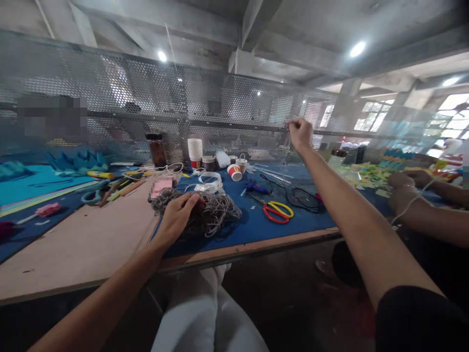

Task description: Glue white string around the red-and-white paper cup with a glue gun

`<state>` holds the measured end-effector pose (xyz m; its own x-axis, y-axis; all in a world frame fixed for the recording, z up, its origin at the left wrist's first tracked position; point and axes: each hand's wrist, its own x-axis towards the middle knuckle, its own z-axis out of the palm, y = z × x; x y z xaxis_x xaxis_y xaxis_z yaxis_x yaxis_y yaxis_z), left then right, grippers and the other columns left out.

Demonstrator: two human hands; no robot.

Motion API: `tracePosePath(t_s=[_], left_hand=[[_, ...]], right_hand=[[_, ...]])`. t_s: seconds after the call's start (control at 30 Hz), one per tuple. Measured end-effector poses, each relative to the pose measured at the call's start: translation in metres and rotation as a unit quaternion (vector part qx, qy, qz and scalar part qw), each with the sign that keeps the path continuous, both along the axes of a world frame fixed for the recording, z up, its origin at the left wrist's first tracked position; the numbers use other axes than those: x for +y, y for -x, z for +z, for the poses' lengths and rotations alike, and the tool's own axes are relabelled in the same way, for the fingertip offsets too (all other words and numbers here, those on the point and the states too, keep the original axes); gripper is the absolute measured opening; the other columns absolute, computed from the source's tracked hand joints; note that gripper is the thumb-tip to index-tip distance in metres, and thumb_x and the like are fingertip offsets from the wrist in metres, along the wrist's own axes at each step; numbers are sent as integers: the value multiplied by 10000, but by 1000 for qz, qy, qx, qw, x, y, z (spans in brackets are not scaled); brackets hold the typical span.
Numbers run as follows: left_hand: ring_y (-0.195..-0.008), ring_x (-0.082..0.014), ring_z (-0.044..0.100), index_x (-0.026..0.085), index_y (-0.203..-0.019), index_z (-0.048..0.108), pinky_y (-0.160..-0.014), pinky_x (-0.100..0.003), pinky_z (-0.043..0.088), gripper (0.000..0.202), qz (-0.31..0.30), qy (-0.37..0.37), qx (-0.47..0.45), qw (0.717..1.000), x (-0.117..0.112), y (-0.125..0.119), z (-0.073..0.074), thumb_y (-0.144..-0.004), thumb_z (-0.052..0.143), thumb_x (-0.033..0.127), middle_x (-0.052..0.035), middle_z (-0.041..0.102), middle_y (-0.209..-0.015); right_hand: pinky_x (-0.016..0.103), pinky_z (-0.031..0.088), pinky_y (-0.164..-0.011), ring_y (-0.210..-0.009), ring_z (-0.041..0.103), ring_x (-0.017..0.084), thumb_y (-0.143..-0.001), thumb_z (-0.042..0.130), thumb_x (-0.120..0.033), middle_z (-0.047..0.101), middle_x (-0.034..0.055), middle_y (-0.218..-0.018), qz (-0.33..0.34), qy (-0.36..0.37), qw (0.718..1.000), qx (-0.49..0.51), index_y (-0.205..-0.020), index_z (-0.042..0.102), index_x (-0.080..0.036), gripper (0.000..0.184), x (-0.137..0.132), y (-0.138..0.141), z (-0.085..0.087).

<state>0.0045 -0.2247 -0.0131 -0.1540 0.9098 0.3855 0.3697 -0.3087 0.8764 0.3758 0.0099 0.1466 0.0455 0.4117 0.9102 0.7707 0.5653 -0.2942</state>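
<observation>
My left hand rests on a tangled bundle of grey cord lying on the blue mat, fingers curled over it. My right hand is raised high above the bench, its fingers pinched on a thin strand that hangs down toward the mat; the strand is faint and hard to follow. Red and yellow scissors lie on the mat between my arms, beside a black cable.
A perforated metal screen backs the bench. Paper cups, a brown jar, a tipped red cup and white tape stand behind the cord. Teal paper and tools lie left. Another person's hands work at right.
</observation>
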Motion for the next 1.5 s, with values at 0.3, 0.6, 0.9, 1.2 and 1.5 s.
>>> tracePosePath(t_s=[0.3,0.6,0.9,1.2,1.5], left_hand=[[-786,-241,647,198,-801,720,-755,-291,504,420,10,-16,49,999,0,-2,2,-844,551,581,-36,733,-781],[-752,-218,629,191,-778,720,-713,-269,470,438,16,-32,63,997,1,-1,0,-849,556,590,-26,722,-761],[-765,-231,640,197,-785,717,-717,-284,446,431,14,-25,81,996,0,1,-6,-888,520,567,-35,727,-774],[-751,-208,622,213,-759,692,-711,-268,423,382,-4,-62,97,993,-2,-2,-8,-936,487,482,-8,685,-736],[-756,-206,627,199,-827,702,-712,-279,433,405,-6,-59,76,995,0,-1,-10,-947,460,500,-17,689,-756]], right_hand=[[362,485,-890,-919,664,230,-852,477,-162,738,95,-971,-89,87,992,10,-933,719,-169,255,-44,-36,-34],[336,521,-865,-872,677,181,-872,540,-171,729,56,-890,75,100,988,90,-918,711,-162,178,-21,24,-7],[305,517,-859,-840,640,125,-936,485,-179,680,31,-883,284,89,944,142,-963,658,-144,178,11,154,29],[333,455,-1007,-1123,606,194,-935,446,-183,657,85,-1221,97,145,972,-155,-1196,632,-164,321,-3,204,-25],[370,475,-939,-1072,631,264,-943,504,-294,631,113,-1177,52,202,928,-310,-1083,726,-224,272,-49,193,-57]])
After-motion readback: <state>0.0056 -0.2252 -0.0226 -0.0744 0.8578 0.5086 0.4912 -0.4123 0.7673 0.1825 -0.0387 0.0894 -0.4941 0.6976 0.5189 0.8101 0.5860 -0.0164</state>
